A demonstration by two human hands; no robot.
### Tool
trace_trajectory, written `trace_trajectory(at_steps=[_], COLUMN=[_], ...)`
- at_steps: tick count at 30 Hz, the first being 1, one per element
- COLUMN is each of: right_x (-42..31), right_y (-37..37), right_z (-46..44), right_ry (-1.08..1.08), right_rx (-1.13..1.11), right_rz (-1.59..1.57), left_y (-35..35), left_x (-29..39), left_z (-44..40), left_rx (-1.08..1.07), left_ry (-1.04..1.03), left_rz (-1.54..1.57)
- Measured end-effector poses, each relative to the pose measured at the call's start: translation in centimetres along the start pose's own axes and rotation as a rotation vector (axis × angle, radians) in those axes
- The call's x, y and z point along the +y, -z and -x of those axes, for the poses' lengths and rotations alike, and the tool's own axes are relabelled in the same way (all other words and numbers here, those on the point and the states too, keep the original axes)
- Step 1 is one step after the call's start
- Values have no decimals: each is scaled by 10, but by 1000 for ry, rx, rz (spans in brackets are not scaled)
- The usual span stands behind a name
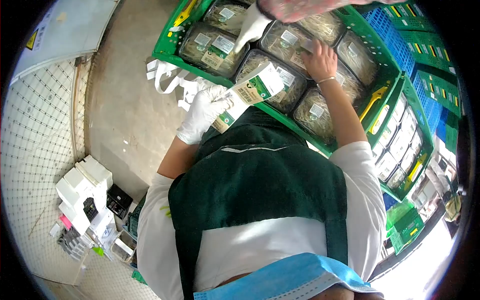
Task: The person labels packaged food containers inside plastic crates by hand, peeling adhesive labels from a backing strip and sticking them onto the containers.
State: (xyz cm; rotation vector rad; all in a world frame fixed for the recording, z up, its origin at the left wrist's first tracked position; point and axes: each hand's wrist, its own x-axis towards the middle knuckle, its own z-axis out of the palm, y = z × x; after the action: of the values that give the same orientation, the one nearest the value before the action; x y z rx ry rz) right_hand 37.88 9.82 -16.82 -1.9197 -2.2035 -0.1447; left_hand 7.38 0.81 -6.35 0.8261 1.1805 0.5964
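My left hand (204, 111), in a white glove, is closed on a strip of green and beige labels (252, 90) that sticks out to the right over the crate's edge. My bare right hand (320, 62) rests with its fingers spread on a label on a plastic-covered black tray (285, 41). Several such trays of pale sprouts fill the green crate (200, 74). The tray at the crate's left (194, 46) bears a white sticker and a green and beige label. Beneath the label strip lies another tray (295, 82).
A co-worker's white-gloved hand (254, 26) reaches into the crate from the top, under a pink sleeve (300, 7). A second green crate (424, 145) with trays stands at the right, near stacked crates (430, 50). White boxes (82, 182) are at the lower left.
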Motion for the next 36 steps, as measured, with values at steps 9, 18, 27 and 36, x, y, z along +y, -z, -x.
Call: trace_trajectory(at_steps=[9, 18, 27, 36], right_x=[-67, -42, 72, -43], right_y=[136, 113, -25, 124], right_z=[25, 2, -88, 2], right_ry=[-35, -124, 37, 121], right_rx=[-447, -88, 41, -484], right_rz=[-1050, -673, 150, -1176], left_y=[-10, -65, -18, -33], left_x=[5, 41, 19, 14], left_z=[-21, -24, -17, -33], left_rx=[-190, -8, 157, -188], left_ry=[-210, -279, 26, -237], left_rz=[-318, -332, -149, -54])
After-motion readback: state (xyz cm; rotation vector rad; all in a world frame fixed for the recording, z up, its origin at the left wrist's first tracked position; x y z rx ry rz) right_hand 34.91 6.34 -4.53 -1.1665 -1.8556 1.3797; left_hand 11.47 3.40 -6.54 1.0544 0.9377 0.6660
